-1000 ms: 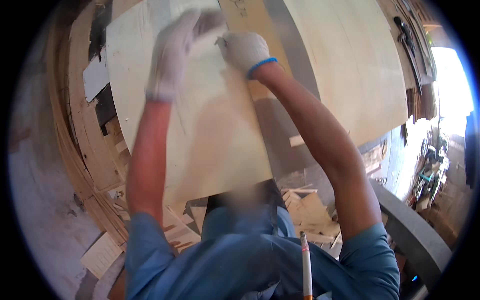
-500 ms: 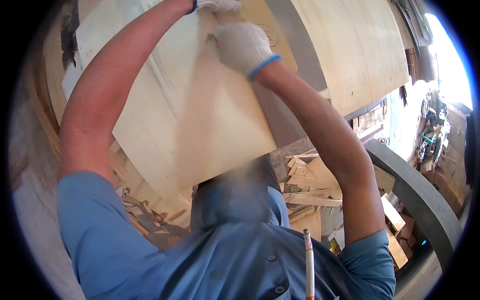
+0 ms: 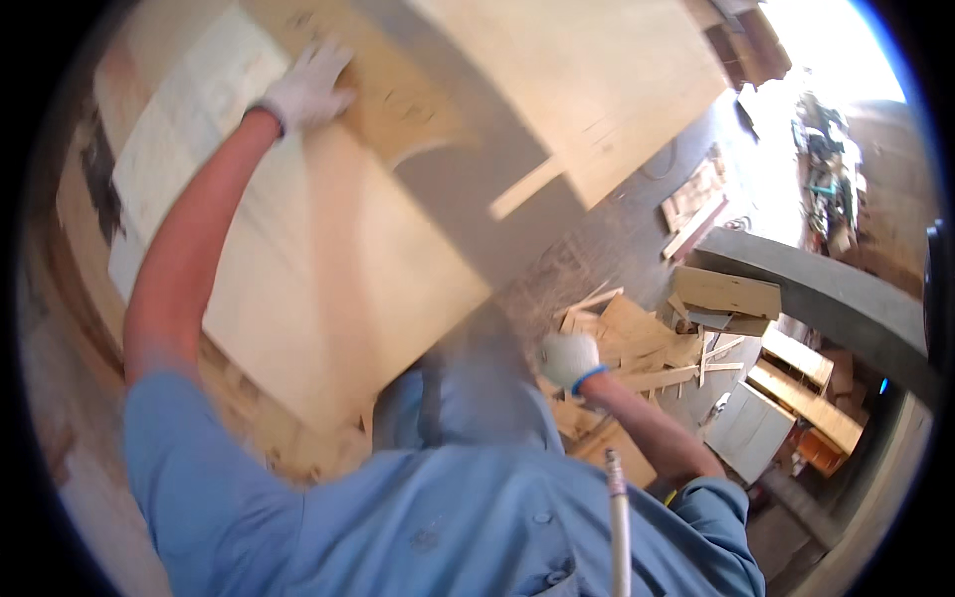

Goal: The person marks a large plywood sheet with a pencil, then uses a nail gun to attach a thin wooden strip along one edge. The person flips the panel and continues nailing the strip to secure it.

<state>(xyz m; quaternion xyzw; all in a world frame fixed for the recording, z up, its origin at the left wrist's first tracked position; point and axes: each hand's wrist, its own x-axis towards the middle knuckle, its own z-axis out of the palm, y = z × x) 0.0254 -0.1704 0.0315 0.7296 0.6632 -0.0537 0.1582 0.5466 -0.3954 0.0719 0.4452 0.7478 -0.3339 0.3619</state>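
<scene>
My left hand (image 3: 306, 88), in a white knit glove, lies with its fingers spread over the boundary between a pale plywood sheet (image 3: 398, 259) and a tan board (image 3: 408, 104) with pencil marks. The tan board shows a curved edge beside a grey strip of surface (image 3: 512, 234). Down by my right side is my right hand (image 3: 570, 360), in a white glove with a blue cuff. Its fingers are curled, and whatever they may hold is hidden. Behind it are wood offcuts (image 3: 637, 333).
Another large pale panel (image 3: 607, 90) lies to the right, with a narrow wood strip (image 3: 527, 187) at its near corner. A grey curved beam (image 3: 826, 279) crosses the right side. Below it are stacked wooden pieces (image 3: 806, 398). A cigarette (image 3: 619, 517) juts up in the foreground.
My hands have parted. The right has come down from the boards to my right side; the left has moved left and spread flat. The view has shifted, showing more of the floor at right.
</scene>
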